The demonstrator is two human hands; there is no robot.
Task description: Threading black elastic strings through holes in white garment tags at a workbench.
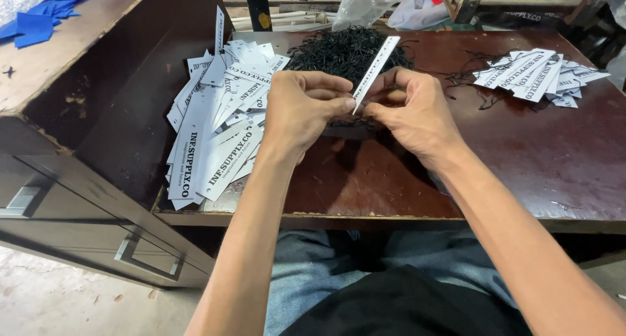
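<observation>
Both hands pinch one white paper tag at frame centre.
Left hand (303, 111) and right hand (411, 111) grip the tag (375, 65) (tilted) above black strings (339, 49); tag pile (218, 124) lies left on the surface (554, 153).

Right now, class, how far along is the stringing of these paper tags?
Done: a small pile of strung tags lies at the right. In hand: left hand and right hand pinch one white tag. Left: the larger unstrung pile and black strings.
</observation>
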